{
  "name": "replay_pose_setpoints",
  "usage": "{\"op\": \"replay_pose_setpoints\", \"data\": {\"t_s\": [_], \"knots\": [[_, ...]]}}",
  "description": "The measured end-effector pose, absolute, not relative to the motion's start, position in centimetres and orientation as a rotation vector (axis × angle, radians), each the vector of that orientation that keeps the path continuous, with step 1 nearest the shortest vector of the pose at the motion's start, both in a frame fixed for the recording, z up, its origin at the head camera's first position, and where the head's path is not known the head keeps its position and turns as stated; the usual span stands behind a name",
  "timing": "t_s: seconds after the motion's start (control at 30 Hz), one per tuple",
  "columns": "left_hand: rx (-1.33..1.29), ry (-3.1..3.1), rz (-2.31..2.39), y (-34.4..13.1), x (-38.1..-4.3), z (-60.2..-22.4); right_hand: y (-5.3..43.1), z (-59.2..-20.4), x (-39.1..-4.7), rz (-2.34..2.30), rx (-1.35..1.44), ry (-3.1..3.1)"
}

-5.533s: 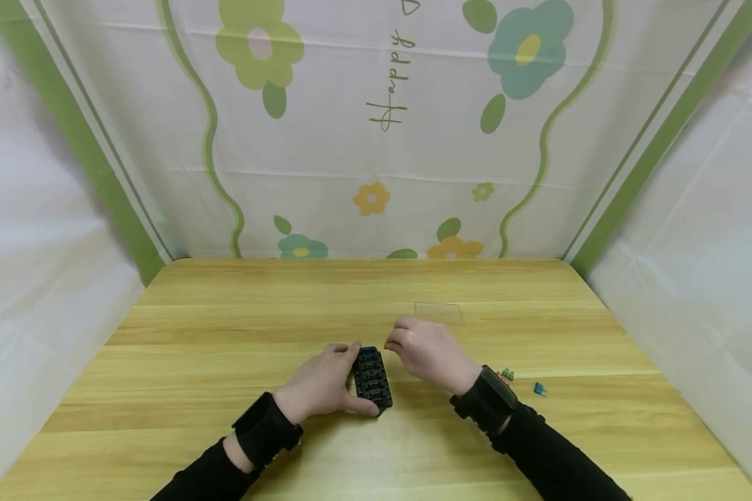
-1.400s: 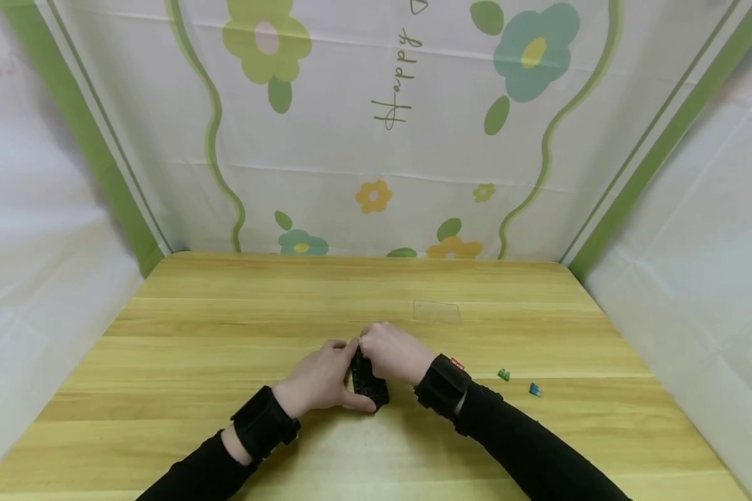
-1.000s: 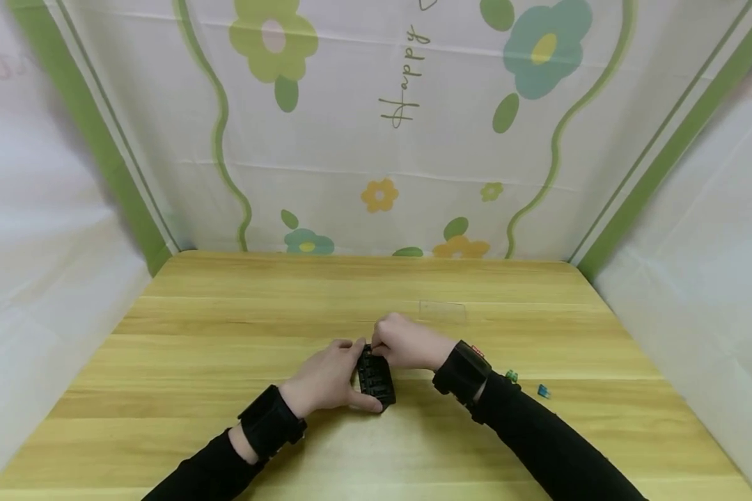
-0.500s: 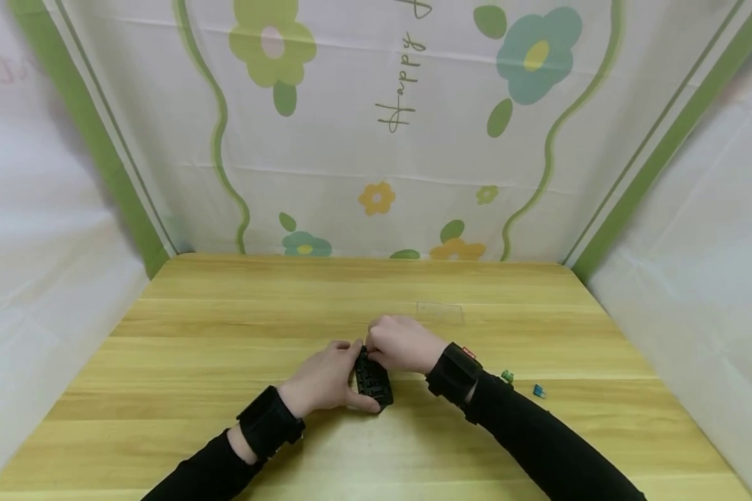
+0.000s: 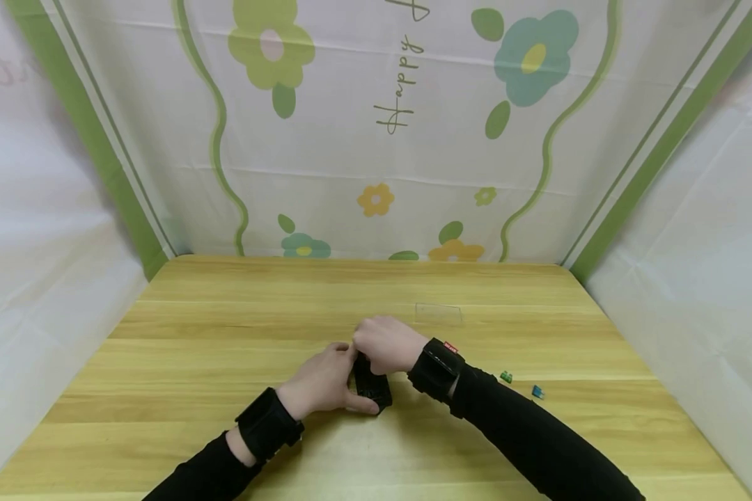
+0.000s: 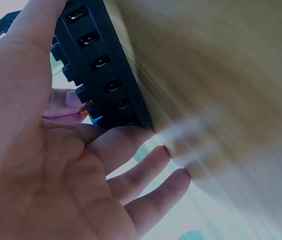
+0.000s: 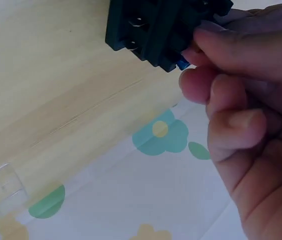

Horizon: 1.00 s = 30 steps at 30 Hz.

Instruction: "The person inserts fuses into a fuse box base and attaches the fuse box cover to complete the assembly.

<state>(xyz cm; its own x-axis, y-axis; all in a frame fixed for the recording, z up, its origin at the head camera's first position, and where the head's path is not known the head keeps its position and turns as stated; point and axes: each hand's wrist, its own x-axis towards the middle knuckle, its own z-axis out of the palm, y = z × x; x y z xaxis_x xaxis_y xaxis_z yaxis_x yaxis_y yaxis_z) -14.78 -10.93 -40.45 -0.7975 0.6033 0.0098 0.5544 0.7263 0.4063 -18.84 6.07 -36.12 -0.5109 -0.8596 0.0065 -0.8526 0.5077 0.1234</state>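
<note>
A black fuse box [image 5: 374, 392] with rows of slots lies on the table, its far end covered by my right hand in the head view. My left hand [image 5: 322, 383] grips it, thumb at the near end and fingers at the far end. In the left wrist view its slotted side [image 6: 101, 62] faces the camera. My right hand [image 5: 390, 346] pinches a small orange blade fuse [image 6: 85, 109] at the far end of the box. Right beside that fuse sits a blue fuse [image 7: 183, 63] in the box. How deep the orange fuse sits is hidden by fingers.
A green blade fuse [image 5: 505, 376] and another blue fuse [image 5: 537, 392] lie on the wooden table [image 5: 225, 334] to the right. Behind the right hand lies a clear plastic cover [image 5: 439, 314]. Printed curtains [image 5: 326, 139] enclose the table's back and sides.
From beside the box, my right hand has brought the orange fuse left to its far end. In the last half second it shifted slightly left. My left hand keeps its grip.
</note>
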Motion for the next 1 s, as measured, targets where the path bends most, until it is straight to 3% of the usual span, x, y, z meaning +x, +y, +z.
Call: {"op": "replay_pose_setpoints", "data": {"t_s": [0.37,1.0], "knots": [[0.991,2.822,0.595,-11.0,-14.7,-40.3,5.7,-36.7,-19.3,-0.129,1.602,-2.638],[0.943,2.795,0.618,-10.8,-14.6,-40.8,6.9,-36.7,-18.6,-0.153,1.440,-2.681]]}}
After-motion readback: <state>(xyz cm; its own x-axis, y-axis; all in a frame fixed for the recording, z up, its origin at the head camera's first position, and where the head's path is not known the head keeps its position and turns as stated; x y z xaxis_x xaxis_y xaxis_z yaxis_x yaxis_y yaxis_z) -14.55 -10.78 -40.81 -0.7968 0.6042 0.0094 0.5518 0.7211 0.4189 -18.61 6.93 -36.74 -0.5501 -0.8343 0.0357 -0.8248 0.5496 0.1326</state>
